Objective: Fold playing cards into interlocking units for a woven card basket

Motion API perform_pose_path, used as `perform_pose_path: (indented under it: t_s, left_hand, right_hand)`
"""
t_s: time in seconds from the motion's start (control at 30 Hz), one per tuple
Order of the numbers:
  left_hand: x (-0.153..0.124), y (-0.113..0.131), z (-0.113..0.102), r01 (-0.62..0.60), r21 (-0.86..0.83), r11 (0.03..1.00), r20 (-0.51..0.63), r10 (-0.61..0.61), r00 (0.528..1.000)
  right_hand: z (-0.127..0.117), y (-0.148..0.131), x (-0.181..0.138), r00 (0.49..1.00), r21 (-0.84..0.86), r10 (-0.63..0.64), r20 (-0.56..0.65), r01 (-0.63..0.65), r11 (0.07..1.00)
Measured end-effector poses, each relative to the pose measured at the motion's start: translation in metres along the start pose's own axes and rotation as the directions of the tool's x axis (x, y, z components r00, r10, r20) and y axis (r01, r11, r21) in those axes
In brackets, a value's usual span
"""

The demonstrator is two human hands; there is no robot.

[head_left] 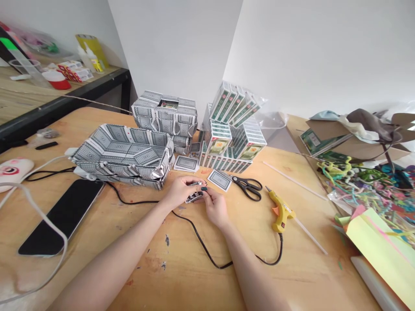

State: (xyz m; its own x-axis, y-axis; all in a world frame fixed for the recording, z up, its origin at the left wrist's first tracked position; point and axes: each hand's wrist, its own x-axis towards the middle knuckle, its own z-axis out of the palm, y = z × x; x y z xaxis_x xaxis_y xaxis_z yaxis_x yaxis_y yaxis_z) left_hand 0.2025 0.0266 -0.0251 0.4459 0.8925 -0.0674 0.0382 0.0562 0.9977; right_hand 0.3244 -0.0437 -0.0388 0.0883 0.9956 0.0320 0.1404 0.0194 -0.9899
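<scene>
Hands are meeting at the middle of the wooden table (181, 276): the left hand (180, 190) and the right hand (215, 206) are both pinching a folded playing card (194, 198), fingertips closing on it from either side. The card is sitting just in front of a card-built tray (123, 155). Scissors (248, 186) and a glue gun (281, 211) are lying to the right.
</scene>
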Motion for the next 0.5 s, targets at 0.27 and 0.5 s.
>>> perform_pose_path:
  t_s: [0.27, 0.5]
  left_hand:
    - [-0.0003, 0.0009, 0.0024, 0.029, -0.041, 0.999, -0.046, -0.031, 0.998]
    - [-0.0010, -0.0017, 0.0027, 0.014, -0.010, 1.000, -0.070, -0.015, 0.997]
  right_hand:
    - [0.0010, 0.0024, 0.0001, 1.000, -0.013, 0.022, -0.002, -0.022, 1.000]
    - [0.0015, -0.0009, -0.0008, 0.998, 0.033, 0.058, 0.003, -0.058, 0.998]
